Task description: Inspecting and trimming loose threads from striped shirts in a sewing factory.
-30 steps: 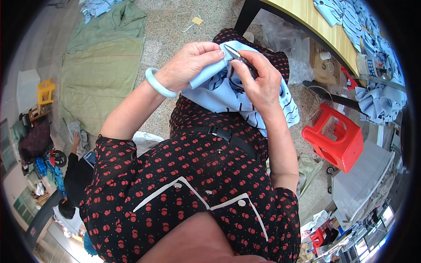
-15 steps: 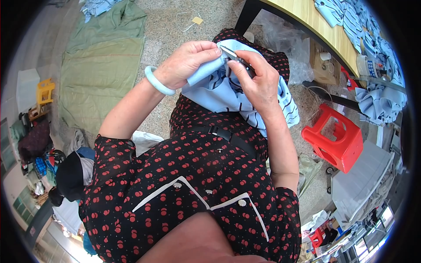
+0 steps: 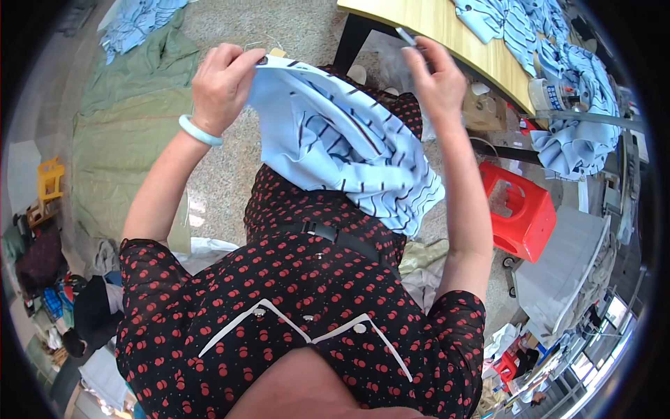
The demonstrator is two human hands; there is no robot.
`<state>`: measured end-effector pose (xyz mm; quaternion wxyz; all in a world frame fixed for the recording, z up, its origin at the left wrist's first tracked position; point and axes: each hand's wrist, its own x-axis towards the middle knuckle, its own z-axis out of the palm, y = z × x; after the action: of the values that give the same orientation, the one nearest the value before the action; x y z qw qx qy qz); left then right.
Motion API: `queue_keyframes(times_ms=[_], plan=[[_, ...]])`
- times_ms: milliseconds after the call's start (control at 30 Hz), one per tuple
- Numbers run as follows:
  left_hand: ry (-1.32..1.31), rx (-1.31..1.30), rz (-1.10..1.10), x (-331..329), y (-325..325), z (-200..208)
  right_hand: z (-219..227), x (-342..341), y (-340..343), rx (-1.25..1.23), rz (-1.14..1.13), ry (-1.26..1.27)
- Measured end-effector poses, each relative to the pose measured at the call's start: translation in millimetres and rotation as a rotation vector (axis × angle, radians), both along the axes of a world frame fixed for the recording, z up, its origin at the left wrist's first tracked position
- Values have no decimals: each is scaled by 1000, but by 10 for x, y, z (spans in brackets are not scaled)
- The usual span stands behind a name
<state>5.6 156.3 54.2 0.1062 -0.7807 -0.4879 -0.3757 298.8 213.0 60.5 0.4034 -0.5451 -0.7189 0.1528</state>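
Pale-blue, black-striped! Pinching the garment [image 3: 349, 146] by its top edge above the lap [image 3: 293, 206] with left-hand fingers [image 3: 222, 63]; gripping snips [image 3: 405, 36] in right-hand fingers [image 3: 435, 53], clear of cloth, near the edge of the desk [image 3: 419, 12].

Lap [image 3: 286, 202]: garment [image 3: 342, 157], hanging from the left hand [image 3: 222, 84] over it.
Right hand [image 3: 443, 87]: holding snips [image 3: 406, 36], to the garment's right, apart from it.
Table [image 3: 412, 12]: ahead right, heaped garments [image 3: 534, 28] on top, carton [image 3: 488, 117] beneath.
Stool [image 3: 537, 222]: right of the right forearm [image 3: 466, 202].
Tarpaulin [image 3: 129, 150]: left floor, cloth heap [image 3: 143, 22] at its far end, second stool [image 3: 50, 178] left of it.
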Motion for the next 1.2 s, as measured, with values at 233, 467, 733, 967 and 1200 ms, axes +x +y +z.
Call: queue_keyframes(times_ms=[233,467,733,967,1200], plan=[[-257,-308,-108,144,-202,-460,-131,740,872,185,-84,-537],[-1402,-1145,96,141,-570,-798,-354,1467,1020,111,-97,-421],[-1679,-1218,518,264,-897,-1313,-500,2373,1300,-20,-36,-458],[-2146,-1288,509,319,-822,-1286,-330,1511,623,130,-79,-393],[-2200,-1381,481,397,-738,-1231,-325,170,-676,-689,667,-212]])
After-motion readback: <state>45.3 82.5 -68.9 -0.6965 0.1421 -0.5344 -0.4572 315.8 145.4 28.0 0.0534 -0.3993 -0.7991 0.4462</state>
